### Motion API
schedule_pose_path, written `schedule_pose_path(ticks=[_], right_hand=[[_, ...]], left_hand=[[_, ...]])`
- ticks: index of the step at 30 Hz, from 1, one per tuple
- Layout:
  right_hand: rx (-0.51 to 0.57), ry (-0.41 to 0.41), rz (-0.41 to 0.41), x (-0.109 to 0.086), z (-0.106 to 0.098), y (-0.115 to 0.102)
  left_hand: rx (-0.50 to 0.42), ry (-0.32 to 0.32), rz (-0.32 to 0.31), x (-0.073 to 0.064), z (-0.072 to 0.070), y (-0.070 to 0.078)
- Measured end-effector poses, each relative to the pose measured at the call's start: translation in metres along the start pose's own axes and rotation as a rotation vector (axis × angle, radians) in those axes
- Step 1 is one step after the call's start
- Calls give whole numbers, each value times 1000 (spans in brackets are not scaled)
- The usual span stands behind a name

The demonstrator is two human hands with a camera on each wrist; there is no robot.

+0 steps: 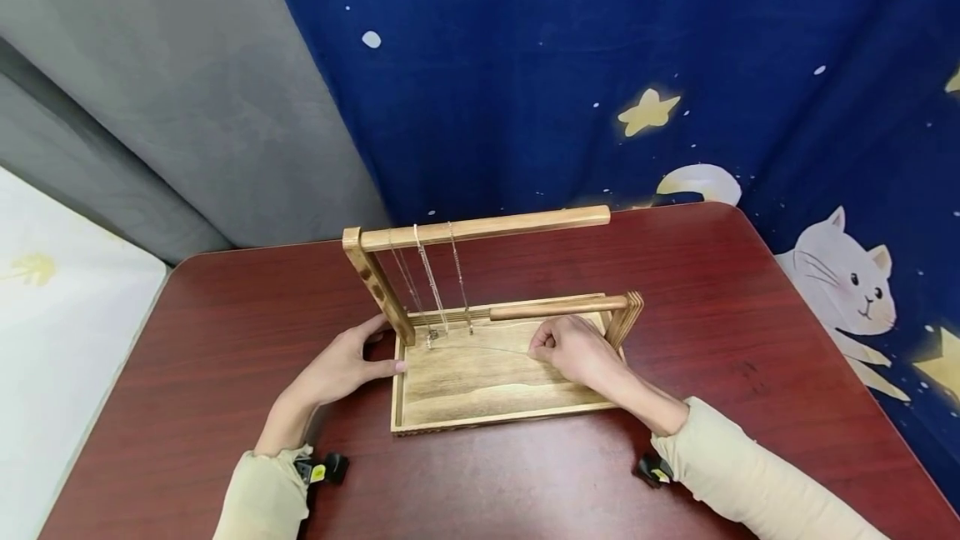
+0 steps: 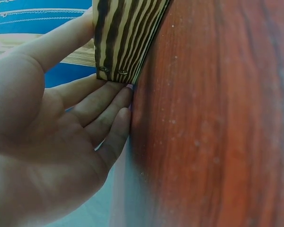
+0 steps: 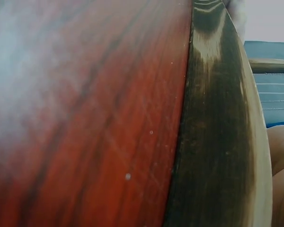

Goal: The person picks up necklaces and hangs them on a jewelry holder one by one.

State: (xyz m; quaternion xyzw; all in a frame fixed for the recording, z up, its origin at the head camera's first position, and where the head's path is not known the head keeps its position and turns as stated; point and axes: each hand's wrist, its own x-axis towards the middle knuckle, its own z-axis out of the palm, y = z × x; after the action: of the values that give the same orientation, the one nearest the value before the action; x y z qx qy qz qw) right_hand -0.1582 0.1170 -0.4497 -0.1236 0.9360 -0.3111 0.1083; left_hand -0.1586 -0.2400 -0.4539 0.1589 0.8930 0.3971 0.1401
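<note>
A wooden jewelry stand with a tray base sits on the table. Several thin necklaces hang from the left part of its upper bar, their ends near the tray. My right hand is over the tray's right half, thumb and fingertips pinching a fine necklace chain that stretches left toward the pendants. At the tray's left side rests my left hand, thumb on the rim. The left wrist view shows its mostly straight fingers touching the striped wooden edge.
A shorter, lower bar ends at a post on the right. The reddish-brown table surrounds the stand. Behind it hang a grey curtain and a blue curtain with stars and a cat.
</note>
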Motion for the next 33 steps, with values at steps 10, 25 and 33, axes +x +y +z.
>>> schedule_pose_path(ticks=[10, 25, 33], right_hand=[[43, -6, -50, -5, -2, 3], [155, -11, -42, -11, -11, -2], [400, -82, -14, -18, -17, -10]], left_hand=[[0, 9, 17, 2, 0, 1], [-6, -2, 17, 1, 0, 0], [-13, 9, 26, 1, 1, -2]])
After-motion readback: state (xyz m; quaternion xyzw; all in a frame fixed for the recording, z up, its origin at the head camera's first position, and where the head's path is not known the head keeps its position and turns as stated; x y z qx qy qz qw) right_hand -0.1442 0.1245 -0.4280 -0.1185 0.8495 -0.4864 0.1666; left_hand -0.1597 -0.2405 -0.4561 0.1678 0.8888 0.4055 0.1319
